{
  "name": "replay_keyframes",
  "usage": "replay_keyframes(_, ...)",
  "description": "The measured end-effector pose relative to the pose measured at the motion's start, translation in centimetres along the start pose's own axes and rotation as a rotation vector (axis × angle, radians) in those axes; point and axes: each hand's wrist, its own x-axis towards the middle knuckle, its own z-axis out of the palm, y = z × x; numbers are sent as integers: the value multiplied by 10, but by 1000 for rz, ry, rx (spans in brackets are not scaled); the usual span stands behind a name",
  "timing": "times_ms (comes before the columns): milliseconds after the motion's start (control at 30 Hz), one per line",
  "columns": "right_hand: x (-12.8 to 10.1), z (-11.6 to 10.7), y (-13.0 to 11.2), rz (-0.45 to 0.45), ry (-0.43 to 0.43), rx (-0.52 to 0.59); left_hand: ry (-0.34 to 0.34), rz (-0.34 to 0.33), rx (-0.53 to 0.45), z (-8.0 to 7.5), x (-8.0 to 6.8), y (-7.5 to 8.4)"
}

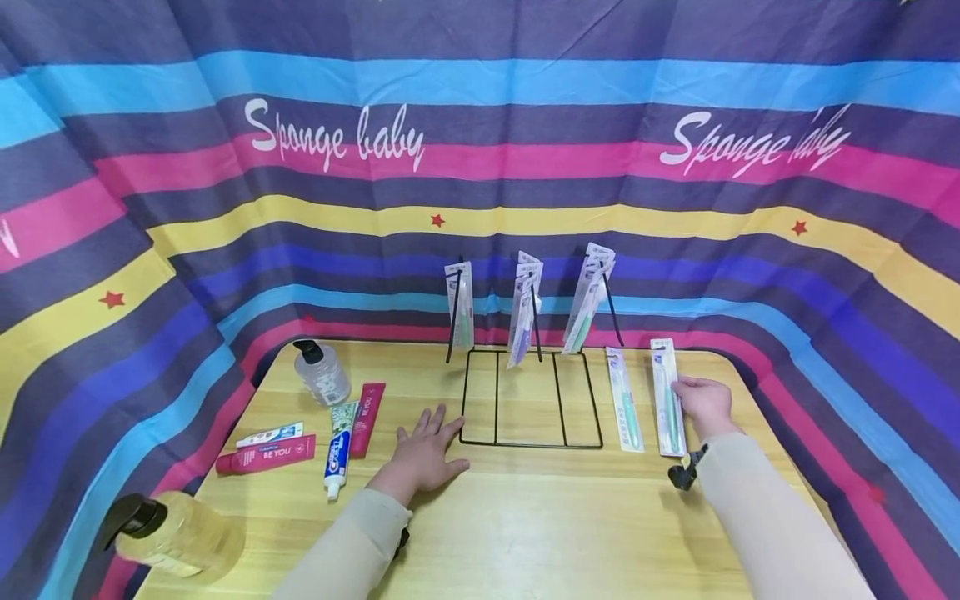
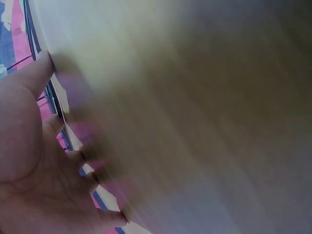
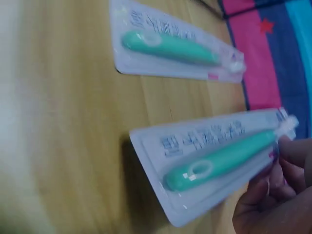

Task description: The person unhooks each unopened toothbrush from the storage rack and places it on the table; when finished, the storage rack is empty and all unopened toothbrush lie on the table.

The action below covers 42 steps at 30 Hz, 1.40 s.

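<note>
Pinching a packaged toothbrush — right grip, left grip splayed, perhaps touching wire rack

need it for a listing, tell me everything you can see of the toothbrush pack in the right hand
The toothbrush pack is long and narrow: a printed white backing under what looks like clear plastic, its lettering too blurred to read. Inside lies a green toothbrush, a pale oval on its handle. The right hand pinches one long edge, toward the brush-head end. The pack slants, its handle end apparently raised over the table, right of another pack.
</note>
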Motion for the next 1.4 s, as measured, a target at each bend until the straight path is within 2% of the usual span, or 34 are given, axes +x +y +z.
replay_keyframes(133, 13, 7, 5, 3, -41, -59, 7, -2, -5, 3, -1, 0)
replay_keyframes(367, 23, 20, 9, 17, -57, -115, 10, 8, -6, 4, 3, -1)
replay_keyframes(733, 16, 20, 3, -65, -25, -276, 7, 6, -3, -1, 3, 0)
replay_keyframes(867, 3, 26, 2, -92, 19, -239, 6, 1, -11, 0, 2, 1)
replay_keyframes(933, -8, 34, 0, -134, 60, -204, 5, 0, -15, -1, 1, 1)
replay_keyframes(1000, -22, 45, -4, -224, 115, -159, 5, -2, -15, -2, 1, 2)
replay_keyframes(1100, -47, 70, -17, -369, 135, -34, -1, -6, -24, -2, 0, 3)
replay_keyframes(1167, -67, 89, -29, -455, 62, 46, -2, -10, -25, -3, 0, 3)
replay_keyframes(1233, -89, 108, -45, -511, -69, 103, -6, -11, -24, -2, 0, 2)
replay_keyframes(1333, -123, 137, -70, -620, -281, 136, -7, -8, -19, -2, 0, 2)
replay_keyframes(1400, -144, 158, -88, -745, -376, 135, -6, -8, -16, -2, 0, 2)
